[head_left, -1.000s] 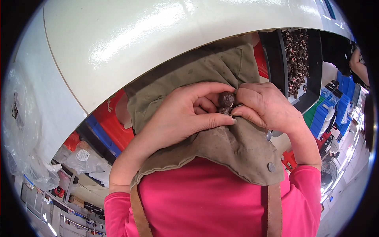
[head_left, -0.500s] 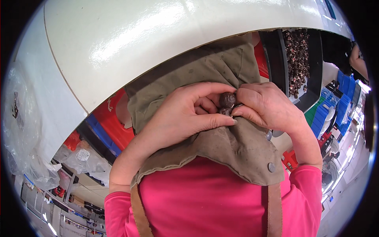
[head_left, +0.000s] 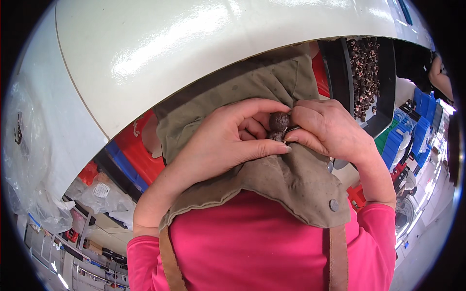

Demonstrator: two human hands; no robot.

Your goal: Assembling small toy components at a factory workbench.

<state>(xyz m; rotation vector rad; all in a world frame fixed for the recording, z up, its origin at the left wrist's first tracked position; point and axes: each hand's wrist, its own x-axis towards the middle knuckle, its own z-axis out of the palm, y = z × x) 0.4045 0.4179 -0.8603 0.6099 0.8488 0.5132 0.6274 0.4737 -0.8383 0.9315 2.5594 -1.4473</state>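
Over my lap, my left hand (head_left: 233, 128) is closed around a small dark-brown piece (head_left: 279, 121) with a round, ball-like top and a narrower, uneven part beneath. Its thumb presses along the lower part while the index finger curves over the top. My right hand (head_left: 327, 126) meets it from the other side, thumb and index finger pinched together. Between those fingertips shows a thin, dark, shiny-edged sliver (head_left: 292, 129); most of it is hidden. An olive-brown apron (head_left: 233, 179) spreads under both hands.
A glossy white table (head_left: 145, 48) curves ahead of me. At the right, a dark tray (head_left: 386, 97) holds many small brown and pink pieces (head_left: 364, 72). Another person's arm (head_left: 439, 80) is beyond it. Plastic bags (head_left: 39, 160) hang at the left, and blue bins (head_left: 422, 106) stand far right.
Both hands keep the same grip on the dark-brown piece in nearly the same place. Only a very slight shift of the view shows.
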